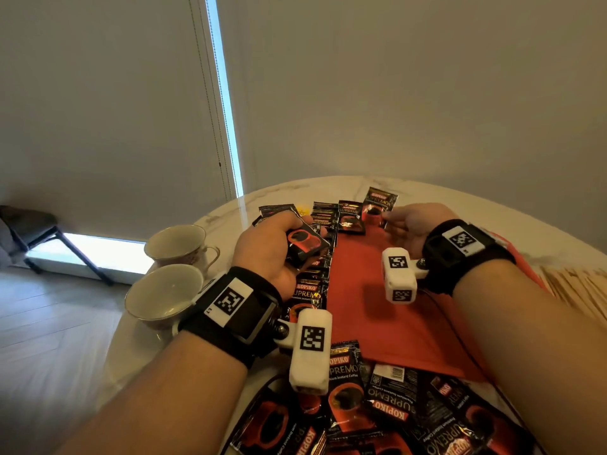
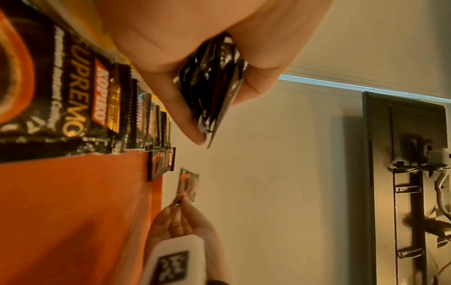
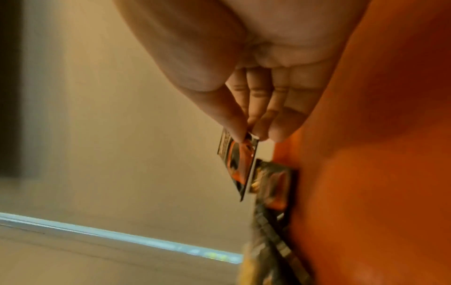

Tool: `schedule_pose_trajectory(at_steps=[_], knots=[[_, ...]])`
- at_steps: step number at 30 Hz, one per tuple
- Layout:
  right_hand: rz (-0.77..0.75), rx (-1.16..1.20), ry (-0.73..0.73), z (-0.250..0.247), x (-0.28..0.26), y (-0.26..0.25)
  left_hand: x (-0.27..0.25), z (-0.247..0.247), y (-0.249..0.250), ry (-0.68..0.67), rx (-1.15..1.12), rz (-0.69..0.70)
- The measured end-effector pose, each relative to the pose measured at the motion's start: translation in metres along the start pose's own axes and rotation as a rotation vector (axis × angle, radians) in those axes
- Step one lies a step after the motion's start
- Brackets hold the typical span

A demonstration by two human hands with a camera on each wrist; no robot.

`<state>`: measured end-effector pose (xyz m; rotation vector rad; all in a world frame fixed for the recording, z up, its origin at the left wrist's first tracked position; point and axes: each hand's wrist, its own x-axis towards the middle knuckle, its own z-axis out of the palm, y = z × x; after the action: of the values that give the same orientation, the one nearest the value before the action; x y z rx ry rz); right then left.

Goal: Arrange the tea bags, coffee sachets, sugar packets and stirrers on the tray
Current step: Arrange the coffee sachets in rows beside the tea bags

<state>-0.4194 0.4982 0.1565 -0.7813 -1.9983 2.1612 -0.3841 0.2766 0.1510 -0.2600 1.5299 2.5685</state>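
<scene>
A red tray (image 1: 377,307) lies on the round marble table (image 1: 492,205). Black-and-red Kopiko coffee sachets (image 1: 310,290) overlap in a row along its left edge, also close up as the sachet row (image 2: 73,86). My left hand (image 1: 289,231) hovers over that row and grips a small stack of sachets (image 1: 307,243); the stack (image 2: 212,86) sits between thumb and fingers. My right hand (image 1: 386,218) pinches one sachet (image 1: 377,205) by its lower corner above the tray's far end. That pinched sachet (image 3: 240,164) hangs beside another sachet (image 3: 273,185) lying on the tray (image 3: 366,173).
A loose pile of sachets (image 1: 377,408) covers the table's near edge. Two empty teacups (image 1: 177,244) (image 1: 164,293) stand left of the tray, close to my left wrist. Pale wooden stirrers (image 1: 578,287) lie spread to the right. A wall rises behind the table.
</scene>
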Motion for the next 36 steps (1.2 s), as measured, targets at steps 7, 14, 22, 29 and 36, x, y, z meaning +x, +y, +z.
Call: schedule_pose_trajectory(at_steps=[7,14,22,29,36], knots=[[0.015,-0.280,-0.011,0.013,0.022,0.002,-0.001,0.001,0.001,0.056,-0.008,0.010],[0.024,-0.404,-0.022,0.022,0.025,0.000,0.000,0.001,0.001,0.052,-0.004,-0.008],[-0.002,-0.514,0.012,0.026,0.025,-0.002,0.000,0.001,0.001,0.039,-0.012,-0.016],[-0.011,-0.509,0.012,0.026,0.024,-0.001,0.000,0.001,0.000,0.020,0.011,-0.011],[-0.001,-0.346,-0.057,0.021,0.016,0.001,0.002,0.001,-0.007,0.059,0.051,0.016]])
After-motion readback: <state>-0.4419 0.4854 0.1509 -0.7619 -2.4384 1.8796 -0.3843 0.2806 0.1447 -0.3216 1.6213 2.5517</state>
